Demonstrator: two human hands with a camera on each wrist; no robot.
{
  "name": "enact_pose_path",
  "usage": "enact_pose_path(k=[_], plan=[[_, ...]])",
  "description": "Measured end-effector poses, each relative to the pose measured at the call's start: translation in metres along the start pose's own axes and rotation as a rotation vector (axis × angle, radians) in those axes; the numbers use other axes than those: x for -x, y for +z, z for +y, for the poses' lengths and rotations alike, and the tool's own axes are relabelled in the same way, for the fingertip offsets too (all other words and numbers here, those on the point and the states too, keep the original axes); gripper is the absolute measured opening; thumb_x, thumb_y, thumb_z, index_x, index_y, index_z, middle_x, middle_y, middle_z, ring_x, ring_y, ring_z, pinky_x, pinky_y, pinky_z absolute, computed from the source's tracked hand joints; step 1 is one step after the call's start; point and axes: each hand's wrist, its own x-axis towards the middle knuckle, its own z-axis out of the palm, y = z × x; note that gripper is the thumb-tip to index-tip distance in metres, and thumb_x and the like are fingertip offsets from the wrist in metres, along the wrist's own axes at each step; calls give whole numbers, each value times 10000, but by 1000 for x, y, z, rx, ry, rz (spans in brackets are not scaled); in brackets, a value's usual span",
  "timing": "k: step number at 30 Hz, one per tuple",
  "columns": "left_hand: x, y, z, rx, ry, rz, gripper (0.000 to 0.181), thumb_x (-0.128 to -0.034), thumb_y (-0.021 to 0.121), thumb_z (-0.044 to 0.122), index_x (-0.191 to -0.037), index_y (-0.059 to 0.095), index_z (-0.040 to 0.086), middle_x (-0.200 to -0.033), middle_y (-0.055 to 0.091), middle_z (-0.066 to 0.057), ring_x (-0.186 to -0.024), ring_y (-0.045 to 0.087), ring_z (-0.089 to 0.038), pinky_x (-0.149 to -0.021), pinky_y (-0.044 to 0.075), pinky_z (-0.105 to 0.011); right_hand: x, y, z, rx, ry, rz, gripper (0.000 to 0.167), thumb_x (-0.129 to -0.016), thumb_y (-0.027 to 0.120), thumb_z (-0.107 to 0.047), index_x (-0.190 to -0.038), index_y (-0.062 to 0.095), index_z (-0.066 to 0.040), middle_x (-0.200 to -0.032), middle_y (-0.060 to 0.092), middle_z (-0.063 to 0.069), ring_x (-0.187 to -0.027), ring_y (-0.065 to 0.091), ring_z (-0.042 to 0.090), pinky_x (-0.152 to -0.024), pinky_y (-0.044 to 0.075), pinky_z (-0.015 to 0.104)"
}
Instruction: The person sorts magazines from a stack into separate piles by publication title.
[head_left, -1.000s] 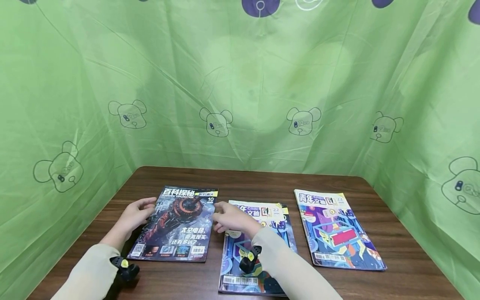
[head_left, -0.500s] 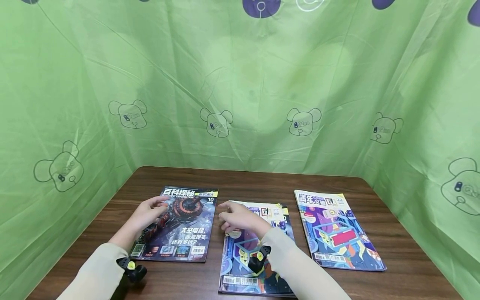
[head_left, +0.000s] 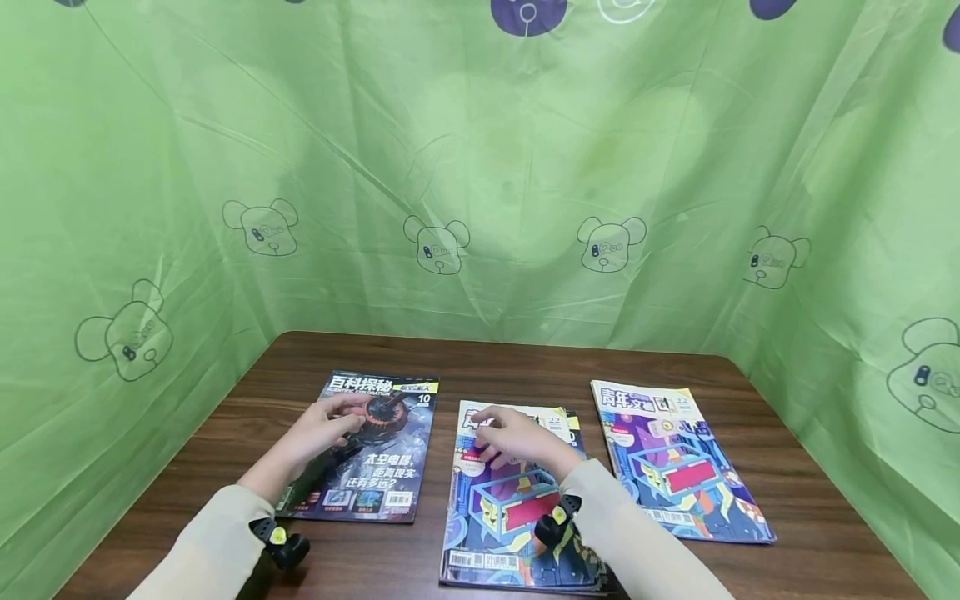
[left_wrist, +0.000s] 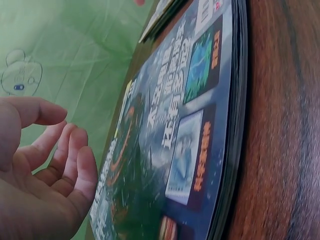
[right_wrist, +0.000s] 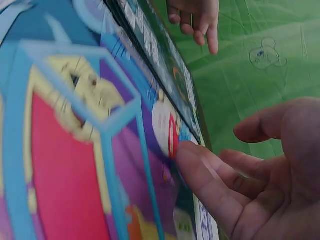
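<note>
Science magazine (head_left: pixel 386 458), issue number 10 on a dark blue-black cover, lies flat toward the left of the surface (head_left: pixel 517 367). Left hand (head_left: pixel 318 433) hangs over it, fingers loosely bent and relaxed, holding nothing. Right hand (head_left: pixel 517 437), likewise empty and half spread, is over the upper part of the middle magazine stack (head_left: pixel 491 517); whether a fingertip brushes the cover cannot be told.

Handling, as judged: with both hands above printed covers, fingertips are best kept light and clear, since a drag could slide the top copy out of line. Any adjustment would probably go better from opposite edges, with low, even pressure, than from the slick face. Cuffs and the wrist cameras (head_left: pixel 555 523) look worth watching too; low forearms might catch a corner.

Materials: glossy covers, thin flexible paper, rectangular. Left wrist view shows dark layered page edges; one copy or several, unclear. Middle stack is purple and blue with a white title band; another magazine's dark, yellow-marked edge peeks out at its right. Sleeves (head_left: pixel 626 537) pale, plain, soft-looking.

Farther out, to the right, a matching youth magazine (head_left: pixel 678 467) lies slightly slanted. Surface is brown wood grain with rounded far corners. Beyond it, a green curtain (head_left: pixel 480 150), creased and faintly shiny, carries outlined bear heads.
</note>
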Motion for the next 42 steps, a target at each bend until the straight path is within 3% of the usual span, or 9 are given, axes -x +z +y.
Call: enact_pose_path(k=[11,22,31,42], plan=[[-3,18,7,23,-7,-78,464,-1006,582,170,-1441,502,28,-1254,611,-195,-1093,627,-342,-847,568,-434,22,-30,16,39,16,13,441,-1010,517,-141,-1401,488,61,-1015,670,165,-820,688,275,-695,625,408],[4,39,16,85,47,-227,497,-1013,576,172,-1452,457,-26,-1280,583,-239,-1054,652,-345,-891,569,-475,42,-54,36,63,39,13,408,-1043,498,-193,-1378,516,39,-1017,679,130,-864,700,277,-682,618,427],[5,61,21,120,51,-321,522,-1010,601,190,-1441,451,-65,-1182,622,-229,-1018,674,-334,-851,593,-436,59,-65,44,86,43,37,393,-1039,513,-198,-1351,543,40,-1017,682,128,-806,690,266,-649,615,427],[9,81,26,205,15,-392,560,-1002,579,124,-1478,378,-92,-1279,574,-258,-1020,681,-342,-852,596,-428,74,-73,52,94,57,69,396,-1016,521,-155,-1341,537,71,-974,686,119,-781,687,268,-615,613,421]])
